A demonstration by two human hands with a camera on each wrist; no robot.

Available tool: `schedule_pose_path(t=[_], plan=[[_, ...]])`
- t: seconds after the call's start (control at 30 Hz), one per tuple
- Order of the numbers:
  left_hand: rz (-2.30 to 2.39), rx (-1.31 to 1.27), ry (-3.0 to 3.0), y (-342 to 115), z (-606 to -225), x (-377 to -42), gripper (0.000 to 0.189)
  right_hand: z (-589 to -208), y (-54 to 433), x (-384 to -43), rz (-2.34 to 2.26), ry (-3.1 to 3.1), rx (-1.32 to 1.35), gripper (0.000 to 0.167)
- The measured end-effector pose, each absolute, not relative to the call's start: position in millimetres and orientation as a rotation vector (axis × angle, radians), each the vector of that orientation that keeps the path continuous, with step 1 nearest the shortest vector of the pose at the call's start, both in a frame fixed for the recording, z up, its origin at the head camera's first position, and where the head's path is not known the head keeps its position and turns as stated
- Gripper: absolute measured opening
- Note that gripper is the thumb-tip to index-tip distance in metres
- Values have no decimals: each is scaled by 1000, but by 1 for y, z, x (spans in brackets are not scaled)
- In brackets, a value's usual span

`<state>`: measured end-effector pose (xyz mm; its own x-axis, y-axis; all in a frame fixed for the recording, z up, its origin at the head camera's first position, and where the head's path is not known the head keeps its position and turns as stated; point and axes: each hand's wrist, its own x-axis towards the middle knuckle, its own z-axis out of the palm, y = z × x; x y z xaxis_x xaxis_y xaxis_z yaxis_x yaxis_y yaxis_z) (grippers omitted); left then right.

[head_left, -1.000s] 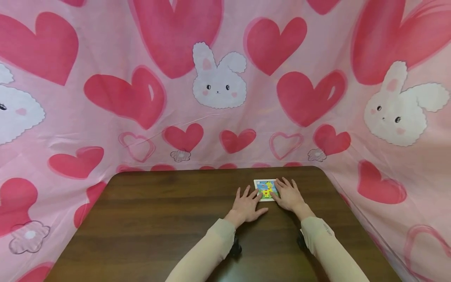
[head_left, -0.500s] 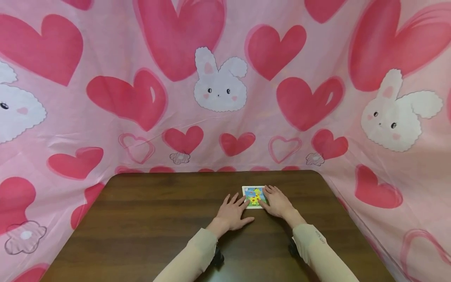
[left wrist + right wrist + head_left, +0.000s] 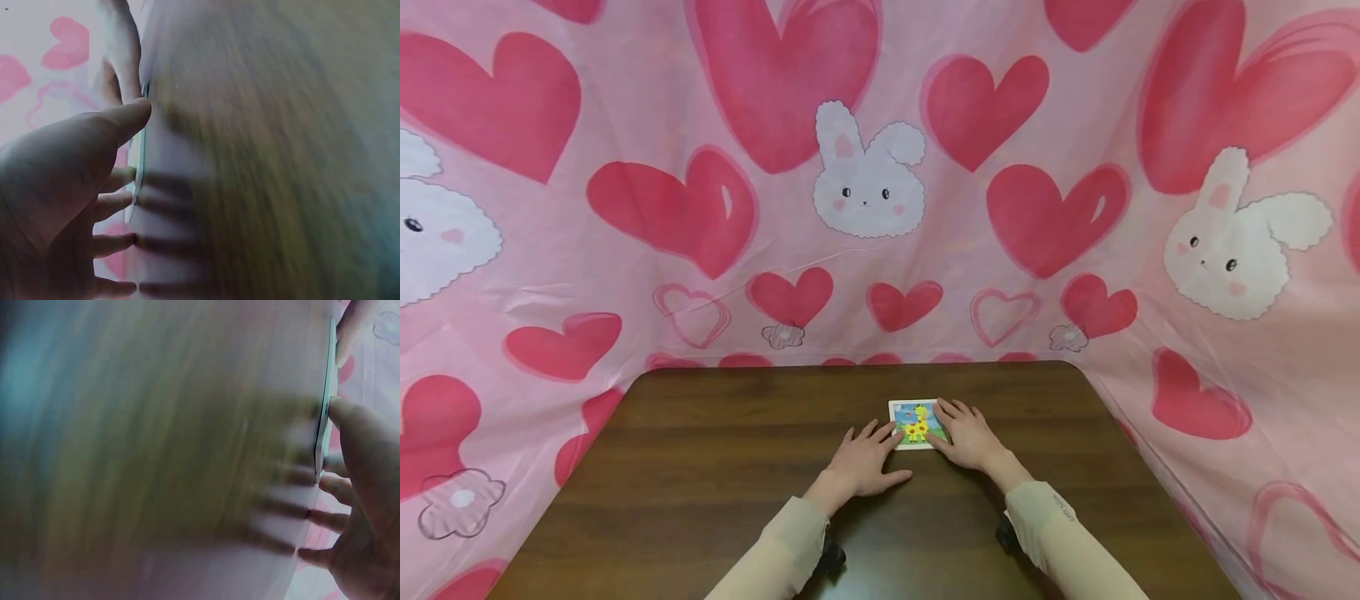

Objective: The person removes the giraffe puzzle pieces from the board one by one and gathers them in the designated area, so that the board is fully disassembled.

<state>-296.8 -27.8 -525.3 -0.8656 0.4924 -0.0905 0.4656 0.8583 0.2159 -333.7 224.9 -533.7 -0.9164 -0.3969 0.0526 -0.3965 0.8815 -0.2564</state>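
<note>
A small flat board [image 3: 914, 427] with a yellow giraffe picture and a white border lies on the brown table. My left hand [image 3: 861, 465] has its fingers spread, their tips at the board's left edge, with the thumb apart on the near side. Across from it, my right hand [image 3: 970, 437] covers the right edge, its thumb and fingers extended over the border. In the left wrist view the board's thin edge [image 3: 142, 153] shows behind the left thumb. The right wrist view has the right thumb [image 3: 342, 411] against the board's near edge.
The wood-grain table [image 3: 715, 492] stretches to both sides and toward the front. A pink cloth [image 3: 760, 250] printed with hearts and rabbits hangs behind it and along both sides.
The giraffe board has slid left across the table, with both hands travelling along at its edges. Their spread-finger pose looks the same throughout.
</note>
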Motion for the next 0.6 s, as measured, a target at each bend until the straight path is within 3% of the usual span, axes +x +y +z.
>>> schedule_pose_path(t=[0.6], plan=[[436,734,2926,-66,-529,-285,76,-534,185,-325,-410,3023,-593,70]])
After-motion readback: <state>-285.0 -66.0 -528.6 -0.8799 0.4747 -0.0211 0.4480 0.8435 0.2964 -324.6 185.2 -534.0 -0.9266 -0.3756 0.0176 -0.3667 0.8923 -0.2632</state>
